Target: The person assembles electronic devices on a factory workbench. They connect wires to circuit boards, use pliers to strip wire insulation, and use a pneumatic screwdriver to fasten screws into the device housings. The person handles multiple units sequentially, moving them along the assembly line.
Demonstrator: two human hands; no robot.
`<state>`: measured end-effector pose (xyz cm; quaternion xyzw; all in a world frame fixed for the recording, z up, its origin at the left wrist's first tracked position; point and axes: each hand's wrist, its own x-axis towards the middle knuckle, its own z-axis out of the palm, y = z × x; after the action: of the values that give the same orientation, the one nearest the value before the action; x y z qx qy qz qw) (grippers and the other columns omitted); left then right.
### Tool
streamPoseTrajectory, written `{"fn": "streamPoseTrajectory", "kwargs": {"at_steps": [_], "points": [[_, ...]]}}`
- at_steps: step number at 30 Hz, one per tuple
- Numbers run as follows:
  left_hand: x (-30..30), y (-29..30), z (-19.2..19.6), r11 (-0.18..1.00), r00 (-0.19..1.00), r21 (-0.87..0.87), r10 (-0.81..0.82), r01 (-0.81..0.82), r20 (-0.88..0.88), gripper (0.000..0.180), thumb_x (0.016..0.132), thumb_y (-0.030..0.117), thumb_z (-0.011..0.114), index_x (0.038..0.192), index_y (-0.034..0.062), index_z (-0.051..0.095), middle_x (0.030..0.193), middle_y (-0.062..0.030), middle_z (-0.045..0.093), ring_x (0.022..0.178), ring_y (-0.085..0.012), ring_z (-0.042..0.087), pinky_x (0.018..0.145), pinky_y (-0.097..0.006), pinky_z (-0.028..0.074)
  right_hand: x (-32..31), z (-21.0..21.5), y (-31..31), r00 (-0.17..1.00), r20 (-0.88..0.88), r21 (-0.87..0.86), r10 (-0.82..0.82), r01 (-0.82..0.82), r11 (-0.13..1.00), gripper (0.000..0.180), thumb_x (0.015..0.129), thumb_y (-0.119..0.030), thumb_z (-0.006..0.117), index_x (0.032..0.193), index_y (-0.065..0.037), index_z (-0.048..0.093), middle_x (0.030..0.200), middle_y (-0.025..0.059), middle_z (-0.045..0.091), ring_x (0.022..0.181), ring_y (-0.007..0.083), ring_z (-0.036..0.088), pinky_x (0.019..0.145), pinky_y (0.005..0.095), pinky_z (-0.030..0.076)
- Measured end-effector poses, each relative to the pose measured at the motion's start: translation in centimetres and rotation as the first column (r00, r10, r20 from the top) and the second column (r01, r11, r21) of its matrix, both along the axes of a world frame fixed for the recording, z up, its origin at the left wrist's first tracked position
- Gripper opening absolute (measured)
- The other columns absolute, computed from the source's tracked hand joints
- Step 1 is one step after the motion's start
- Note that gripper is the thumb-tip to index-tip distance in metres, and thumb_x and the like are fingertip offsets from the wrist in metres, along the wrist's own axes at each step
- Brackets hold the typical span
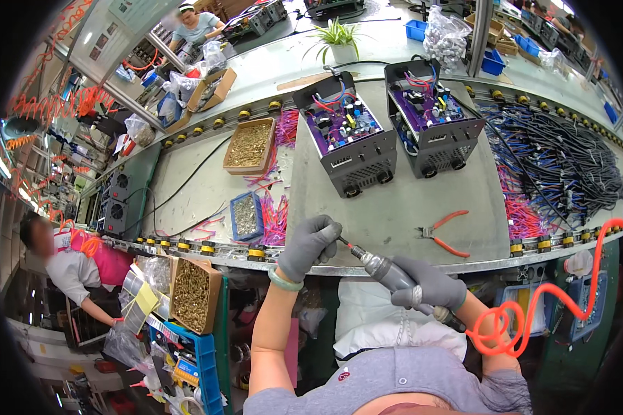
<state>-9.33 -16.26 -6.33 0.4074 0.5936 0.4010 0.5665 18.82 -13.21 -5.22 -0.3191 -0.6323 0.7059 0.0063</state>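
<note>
My right hand [432,283], in a grey glove, is wrapped round a grey air screwdriver [387,271] with a coiled orange hose [516,318] at its rear end. The driver's thin bit points up and left to the fingertips of my left hand [309,247]. That hand, also gloved, is closed in a pinch by the bit's tip; what it holds there is too small to make out. Beyond my hands stand two dark metal cases, a left one [360,162] and a right one [444,149], both open on top with purple circuit boards inside.
Orange-handled pliers [450,232] lie on the bench mat at right. Left are a tray of brass-coloured screws [250,145] and a blue bin of small metal parts [246,216]. A heap of dark cables [567,159] lies right. Another person [83,266] works at the left.
</note>
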Motion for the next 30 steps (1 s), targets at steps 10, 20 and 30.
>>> {"fn": "streamPoseTrajectory", "kwargs": {"at_steps": [10,20,30], "points": [[0.3,0.0,0.4,0.997,0.998,0.064,0.037,-0.034,-0.058,0.032,0.097,0.034,0.055,0.084,0.0046,0.056,0.057,-0.0003,0.051,0.044,-0.0065,0.042,0.042,-0.021,0.030,-1.3,-0.5,-0.7,0.987,-0.122,-0.167,-0.102,0.081,0.983,0.073,0.071,-0.035,0.074,0.129,0.000,0.048,0.087,0.0080,0.058,0.065,0.0134,0.060,0.056,0.0286,0.050],[-1.1,8.9,-4.8,0.819,0.806,0.073,0.537,-0.569,0.249,0.050,0.102,0.047,0.036,0.106,0.0041,0.063,0.085,-0.0055,0.063,0.069,-0.0091,0.057,0.056,-0.023,0.044,-6.1,0.6,1.3,0.904,-0.194,-0.116,-0.382,0.365,0.924,0.050,0.080,-0.031,0.066,0.114,0.000,0.050,0.078,0.0054,0.057,0.059,0.0115,0.056,0.053,0.0269,0.047],[-0.9,13.6,-8.9,0.735,0.837,0.533,0.540,-0.420,-0.085,0.036,0.101,0.036,0.044,0.097,0.0064,0.065,0.082,-0.0031,0.063,0.070,-0.0128,0.057,0.063,-0.030,0.047,-7.6,-0.3,1.4,0.868,-0.222,-0.181,-0.443,0.410,0.894,0.049,0.082,-0.034,0.065,0.116,-0.001,0.050,0.079,0.0060,0.059,0.060,0.0120,0.057,0.054,0.0279,0.047]]}}
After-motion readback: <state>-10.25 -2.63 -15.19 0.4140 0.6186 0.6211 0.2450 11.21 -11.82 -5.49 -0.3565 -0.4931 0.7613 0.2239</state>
